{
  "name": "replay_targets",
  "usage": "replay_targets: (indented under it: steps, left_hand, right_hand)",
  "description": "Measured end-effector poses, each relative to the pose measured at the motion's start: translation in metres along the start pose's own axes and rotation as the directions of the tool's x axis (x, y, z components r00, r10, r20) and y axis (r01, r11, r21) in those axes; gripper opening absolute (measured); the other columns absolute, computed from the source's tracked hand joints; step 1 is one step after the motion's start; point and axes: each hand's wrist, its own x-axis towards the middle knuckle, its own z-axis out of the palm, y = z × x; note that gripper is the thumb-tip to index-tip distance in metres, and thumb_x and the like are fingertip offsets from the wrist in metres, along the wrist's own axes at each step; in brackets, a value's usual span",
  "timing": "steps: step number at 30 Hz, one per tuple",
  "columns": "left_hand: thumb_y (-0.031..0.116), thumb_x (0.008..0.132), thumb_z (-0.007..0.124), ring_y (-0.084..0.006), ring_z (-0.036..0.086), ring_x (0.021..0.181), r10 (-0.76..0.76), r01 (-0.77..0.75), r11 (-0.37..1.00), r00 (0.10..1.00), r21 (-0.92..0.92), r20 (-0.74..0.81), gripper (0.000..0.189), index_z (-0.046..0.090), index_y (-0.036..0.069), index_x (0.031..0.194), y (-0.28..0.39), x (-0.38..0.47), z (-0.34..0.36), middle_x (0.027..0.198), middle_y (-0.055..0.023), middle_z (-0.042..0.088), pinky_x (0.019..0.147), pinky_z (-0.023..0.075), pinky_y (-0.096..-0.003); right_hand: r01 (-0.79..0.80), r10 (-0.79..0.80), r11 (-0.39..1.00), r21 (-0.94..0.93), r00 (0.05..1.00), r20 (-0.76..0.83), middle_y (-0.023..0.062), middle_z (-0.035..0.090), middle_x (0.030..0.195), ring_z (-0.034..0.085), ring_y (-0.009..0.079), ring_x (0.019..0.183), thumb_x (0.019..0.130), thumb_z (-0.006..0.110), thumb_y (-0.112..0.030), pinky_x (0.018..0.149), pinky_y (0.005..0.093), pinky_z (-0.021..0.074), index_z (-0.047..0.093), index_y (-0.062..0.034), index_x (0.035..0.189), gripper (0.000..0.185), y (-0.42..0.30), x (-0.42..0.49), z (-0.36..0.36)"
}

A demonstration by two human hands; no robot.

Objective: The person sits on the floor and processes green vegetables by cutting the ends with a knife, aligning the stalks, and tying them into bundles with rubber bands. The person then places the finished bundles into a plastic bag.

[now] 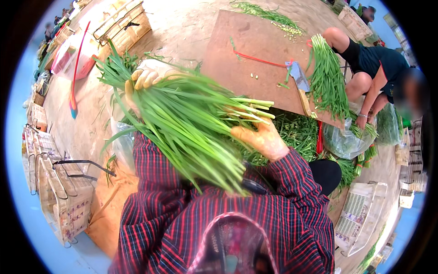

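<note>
A large bunch of garlic chives (181, 126) spreads across both hands above my lap, partly blurred. My left hand (145, 80), with yellowed fingertips that may be gloved, is closed around the leafy end at upper left. At the pale cut stems, my right hand (265, 137) holds some stalks between thumb and fingers; the fingers are partly hidden behind them. Beyond my right hand lies a brown board (253, 61). On it rest a knife (298, 77) with a wooden handle, a red tie strip (261, 59) and another bundle of chives (326, 78).
Loose chive leaves (294, 132) lie heaped below the board's near edge. A co-worker (373, 72) at right bends over a clear plastic bag (349, 137) with chives. Plastic crates (68, 198) with wire handles stand at left, another crate (359, 215) at lower right.
</note>
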Motion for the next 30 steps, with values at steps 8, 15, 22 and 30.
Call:
replay_targets:
  steps: [8, 15, 22, 30]
  left_hand:
    - [0.024, 0.094, 0.056, -0.0157, 0.047, 0.089, 0.086, -0.084, 0.996, 0.992, 0.019, -0.091, 0.016, 0.051, 0.012, 0.104, -0.003, -0.006, -0.001, 0.085, 0.0043, 0.05, 0.093, 0.0359, -0.0352]
    - [0.025, 0.096, 0.055, -0.0189, 0.054, 0.104, 0.128, -0.126, 0.991, 0.991, 0.034, -0.034, 0.019, 0.055, 0.01, 0.107, -0.006, -0.008, -0.001, 0.096, 0.0014, 0.059, 0.102, 0.0376, -0.0374]
    - [0.028, 0.096, 0.057, -0.0172, 0.055, 0.107, 0.137, -0.137, 0.99, 0.991, -0.03, -0.004, 0.02, 0.055, 0.012, 0.109, -0.01, -0.01, -0.002, 0.098, 0.0034, 0.061, 0.104, 0.0384, -0.0382]
    - [0.03, 0.097, 0.055, -0.0184, 0.056, 0.108, 0.153, -0.15, 0.984, 0.988, 0.099, -0.026, 0.027, 0.052, 0.009, 0.115, -0.008, -0.009, -0.006, 0.101, 0.0005, 0.062, 0.106, 0.0402, -0.0405]
  right_hand:
    - [-0.044, 0.1, 0.978, 0.202, 0.956, -0.276, 0.0063, 0.069, 0.112, 0.061, 0.0164, 0.105, 0.091, 0.067, -0.013, 0.098, 0.0324, 0.0448, 0.069, -0.0017, 0.11, 0.023, 0.023, 0.001, 0.016]
    - [0.087, -0.008, 0.875, 0.477, 0.986, -0.164, 0.0154, 0.069, 0.108, 0.061, 0.0319, 0.108, 0.094, 0.056, -0.026, 0.101, 0.0484, 0.041, 0.07, -0.0039, 0.089, 0.027, 0.037, -0.048, -0.064]
    - [-0.565, 0.123, 0.391, -0.726, 0.814, -0.567, 0.0028, 0.069, 0.102, 0.061, 0.0218, 0.098, 0.083, 0.069, -0.04, 0.093, 0.0371, 0.043, 0.072, -0.0096, 0.103, 0.036, -0.005, -0.093, -0.112]
    - [0.048, -0.196, 0.679, -0.733, 0.973, -0.118, 0.0126, 0.07, 0.087, 0.068, 0.0251, 0.075, 0.086, 0.067, -0.016, 0.066, 0.0346, 0.0526, 0.073, -0.0053, 0.103, 0.021, -0.059, -0.032, -0.002]
